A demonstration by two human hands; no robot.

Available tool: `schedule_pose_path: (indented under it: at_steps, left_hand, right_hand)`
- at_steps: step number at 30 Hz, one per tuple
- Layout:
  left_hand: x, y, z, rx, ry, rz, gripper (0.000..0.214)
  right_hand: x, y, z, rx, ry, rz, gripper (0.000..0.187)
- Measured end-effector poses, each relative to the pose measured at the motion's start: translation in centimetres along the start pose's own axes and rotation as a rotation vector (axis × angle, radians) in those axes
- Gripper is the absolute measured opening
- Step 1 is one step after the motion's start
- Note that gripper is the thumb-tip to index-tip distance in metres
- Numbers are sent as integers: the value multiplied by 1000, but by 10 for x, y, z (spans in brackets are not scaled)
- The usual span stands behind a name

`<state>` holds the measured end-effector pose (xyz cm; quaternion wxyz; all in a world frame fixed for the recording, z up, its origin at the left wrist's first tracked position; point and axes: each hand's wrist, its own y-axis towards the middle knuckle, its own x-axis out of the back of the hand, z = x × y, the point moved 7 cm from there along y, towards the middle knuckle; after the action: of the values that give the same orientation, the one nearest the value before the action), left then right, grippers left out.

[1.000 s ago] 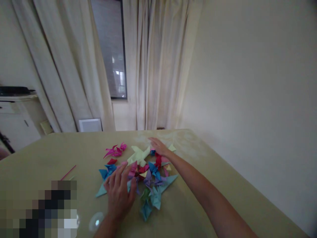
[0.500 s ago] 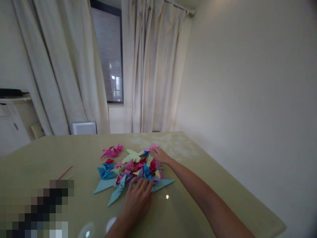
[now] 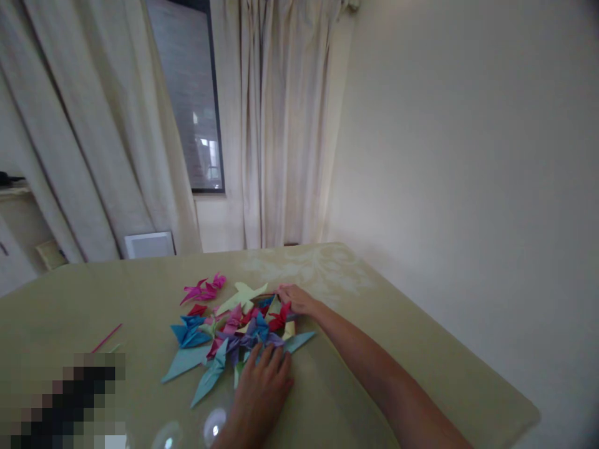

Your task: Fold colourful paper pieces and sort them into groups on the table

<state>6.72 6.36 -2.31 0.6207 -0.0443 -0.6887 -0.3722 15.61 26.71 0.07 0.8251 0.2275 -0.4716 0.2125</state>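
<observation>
Beyond the surface (image 3: 421,349), cream curtains (image 3: 290,137) flank a dark-framed window (image 3: 187,100), and a pale framed panel (image 3: 150,244) stands past its far edge. Coarse squares blot out the near left; beside them lie a thin pink stick (image 3: 107,337) and a pale green sliver (image 3: 116,348). Some magenta folded pieces (image 3: 203,289) sit just beyond the heap of folded paper (image 3: 233,321), which lies mid-surface between the hands. The left hand (image 3: 262,386) is palm down, fingers spread on the heap's near edge, hiding part of it; the right hand (image 3: 298,299) has curled fingers against the far right edge. Whether either one grips paper, I cannot tell. A second ago the left hand covered the heap's left front; now a light-blue piece (image 3: 211,374) shows there, and the right hand has drawn closer in.
</observation>
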Motion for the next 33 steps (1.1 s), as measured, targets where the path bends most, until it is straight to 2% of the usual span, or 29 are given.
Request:
schedule_pose_path:
  at_steps: [3,6,9,12,15,20,25,29,33]
  left_hand:
    - [11,-4,12,82,74,1,28]
    - [23,-5,22,144,139,49,32]
    - [31,-2,26,180,195,128,35]
    - [34,6,28,208,231,201,31]
    - [32,11,34,244,230,223,28]
    - [19,4,48,209,105,153,20]
    - [21,-4,56,231,39,179,17]
    - [38,2,47,202,43,101,20]
    - [44,9,23,95,2,3,39]
  right_hand:
    - [3,-42,19,-2,52,38,51]
    - [3,-89,40,27,109,53,50]
    - [-4,-129,60,66,78,-3,44]
    - [-10,-155,72,61,-39,-102,42]
    - [-10,-164,72,36,-34,-103,40]
    - [5,-163,52,25,63,-90,45]
    - [10,-164,39,-72,-23,-58,29]
    - [14,-165,35,-167,-91,-68,23]
    - [16,-165,35,-176,-81,-91,22]
